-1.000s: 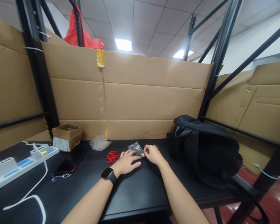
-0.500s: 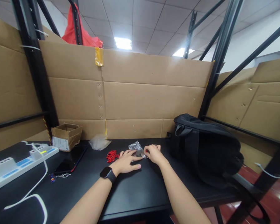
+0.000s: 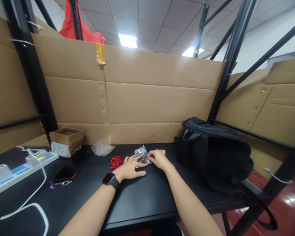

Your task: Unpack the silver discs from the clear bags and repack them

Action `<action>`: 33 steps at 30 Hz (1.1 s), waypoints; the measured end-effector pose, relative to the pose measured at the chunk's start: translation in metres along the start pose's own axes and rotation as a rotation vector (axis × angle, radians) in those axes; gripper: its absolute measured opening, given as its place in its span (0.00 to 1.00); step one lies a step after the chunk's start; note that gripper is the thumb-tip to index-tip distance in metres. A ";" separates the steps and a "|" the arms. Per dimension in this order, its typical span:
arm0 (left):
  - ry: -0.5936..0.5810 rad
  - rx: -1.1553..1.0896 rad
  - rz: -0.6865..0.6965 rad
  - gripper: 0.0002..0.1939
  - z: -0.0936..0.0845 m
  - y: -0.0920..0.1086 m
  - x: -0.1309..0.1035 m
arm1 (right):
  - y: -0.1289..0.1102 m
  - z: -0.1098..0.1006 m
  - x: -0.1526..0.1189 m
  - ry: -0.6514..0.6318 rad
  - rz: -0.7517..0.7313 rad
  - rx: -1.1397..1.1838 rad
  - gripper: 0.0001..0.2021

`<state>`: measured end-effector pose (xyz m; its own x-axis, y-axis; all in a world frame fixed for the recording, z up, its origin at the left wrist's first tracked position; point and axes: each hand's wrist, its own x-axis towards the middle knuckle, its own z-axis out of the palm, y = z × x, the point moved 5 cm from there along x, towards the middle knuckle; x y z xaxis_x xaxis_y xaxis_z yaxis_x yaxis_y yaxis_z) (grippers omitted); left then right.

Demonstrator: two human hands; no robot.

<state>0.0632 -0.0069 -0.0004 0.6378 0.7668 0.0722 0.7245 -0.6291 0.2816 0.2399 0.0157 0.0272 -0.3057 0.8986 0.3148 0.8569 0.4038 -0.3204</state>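
"Crinkled clear plastic bag (image 3: 141,150): what risk?"
"Partly under the spread left hand (image 3: 130,168), beside the bunched right hand (image 3: 159,159), whose grasp I cannot tell; if left slackens, bag may slide."

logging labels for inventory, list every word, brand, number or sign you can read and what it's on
No text can be read.
Label on the box: print too small and blurred.
Shiny plastic bag, watch, power strip: nothing legible.
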 end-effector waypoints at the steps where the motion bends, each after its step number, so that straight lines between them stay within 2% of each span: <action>1: 0.001 -0.002 -0.004 0.32 0.000 0.000 0.000 | -0.002 0.001 0.001 0.009 -0.008 -0.006 0.04; 7: -0.005 -0.020 -0.023 0.32 -0.002 0.000 -0.001 | -0.013 0.006 0.001 -0.002 -0.062 0.018 0.05; 14: -0.005 -0.017 -0.020 0.30 -0.002 0.000 0.000 | -0.013 0.005 0.004 0.076 0.017 -0.106 0.04; 17: -0.008 -0.027 -0.032 0.30 -0.001 -0.001 0.000 | -0.008 0.004 0.004 0.027 0.021 0.001 0.02; 21: 0.001 -0.030 -0.029 0.31 -0.001 -0.001 -0.001 | 0.000 0.004 0.002 -0.051 -0.005 0.112 0.06; 28: -0.006 -0.042 -0.013 0.29 -0.003 0.004 -0.001 | -0.003 0.006 0.004 0.032 0.045 0.069 0.06; 33: -0.013 -0.053 0.003 0.28 -0.002 0.004 -0.001 | 0.000 0.015 0.009 0.069 0.122 0.062 0.09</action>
<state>0.0649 -0.0096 0.0022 0.6435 0.7631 0.0603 0.7081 -0.6233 0.3318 0.2311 0.0270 0.0167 -0.1701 0.9284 0.3303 0.8579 0.3044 -0.4140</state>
